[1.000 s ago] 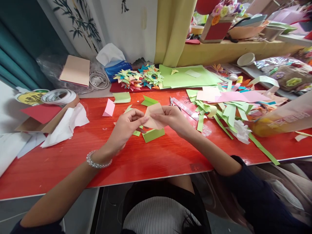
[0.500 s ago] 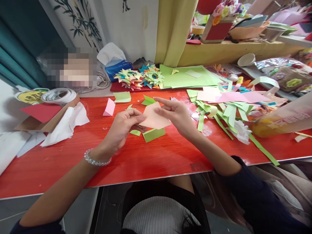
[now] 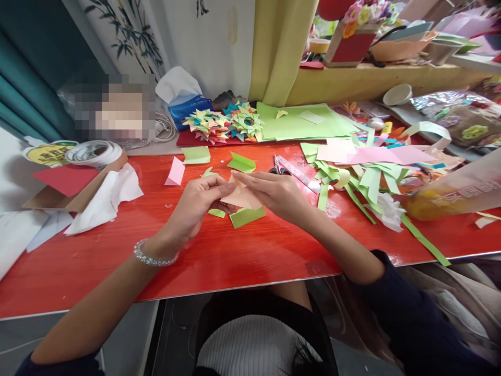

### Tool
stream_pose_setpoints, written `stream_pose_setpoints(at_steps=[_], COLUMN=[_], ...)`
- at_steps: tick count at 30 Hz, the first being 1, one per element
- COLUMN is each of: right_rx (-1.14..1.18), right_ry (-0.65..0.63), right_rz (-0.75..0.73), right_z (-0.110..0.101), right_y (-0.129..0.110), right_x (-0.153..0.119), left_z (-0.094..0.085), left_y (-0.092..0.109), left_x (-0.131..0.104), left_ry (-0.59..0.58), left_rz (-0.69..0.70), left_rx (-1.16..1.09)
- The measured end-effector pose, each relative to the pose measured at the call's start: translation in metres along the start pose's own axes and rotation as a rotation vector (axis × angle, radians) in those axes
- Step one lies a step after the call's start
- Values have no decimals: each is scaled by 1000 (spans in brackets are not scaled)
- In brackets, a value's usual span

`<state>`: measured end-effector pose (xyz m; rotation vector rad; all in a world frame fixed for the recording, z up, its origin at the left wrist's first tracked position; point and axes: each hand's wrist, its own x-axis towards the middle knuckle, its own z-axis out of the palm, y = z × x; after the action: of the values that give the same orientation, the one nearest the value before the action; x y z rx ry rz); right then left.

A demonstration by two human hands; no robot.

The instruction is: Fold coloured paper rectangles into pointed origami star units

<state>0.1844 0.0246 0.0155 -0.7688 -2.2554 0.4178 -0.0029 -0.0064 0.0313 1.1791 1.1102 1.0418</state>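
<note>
A small piece of peach paper (image 3: 243, 198) is held between both hands above the red table (image 3: 235, 261). My left hand (image 3: 198, 203) is closed, pinching the paper's left end between thumb and fingers. My right hand (image 3: 279, 192) grips the other side, its fingers laid together across the upper edge, which looks bent over; the thumb is hidden. Beneath the paper lies a folded green paper (image 3: 248, 216), with a brighter green folded piece (image 3: 241, 163) just behind. A pink folded piece (image 3: 175, 171) and a pale green one (image 3: 196, 155) lie to the left.
Scissors (image 3: 279, 166) and a pink ruler (image 3: 299, 174) lie beyond my right hand. Green paper strips (image 3: 370, 183) are heaped at the right, near a bottle (image 3: 457, 185). Folded-paper rings (image 3: 207, 125) and green sheets (image 3: 305, 122) sit at the back. White tape rolls (image 3: 94, 153) stand left.
My right hand has swung over the paper, its fingers now lying together and pointing left. The paper was flat before and now appears bent. Scissors have come into sight behind that hand.
</note>
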Motion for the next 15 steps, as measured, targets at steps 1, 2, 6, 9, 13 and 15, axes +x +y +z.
stream_pose_setpoints(at_steps=[1,2,6,9,13,15], right_rx=[27,67,321,586,805,818], right_ry=[-13,-20,8,7,-65,-117], right_rz=[-6,3,223,374,537,584], right_z=[-1,-3,-6,-6,-7,-9], right_y=[-1,-2,-8,-10,-7,-6], right_x=[0,1,4,6,7,8], left_z=[0,-1,-3,-4,-5,-6], left_y=[0,0,1,3,3,3], left_x=[0,0,0,0,1,2], left_ry=[-3,-6,-27,-40,-53,-62], left_rz=[-1,0,-3,-23,-36,-37], left_rx=[0,2,30,58,93,113])
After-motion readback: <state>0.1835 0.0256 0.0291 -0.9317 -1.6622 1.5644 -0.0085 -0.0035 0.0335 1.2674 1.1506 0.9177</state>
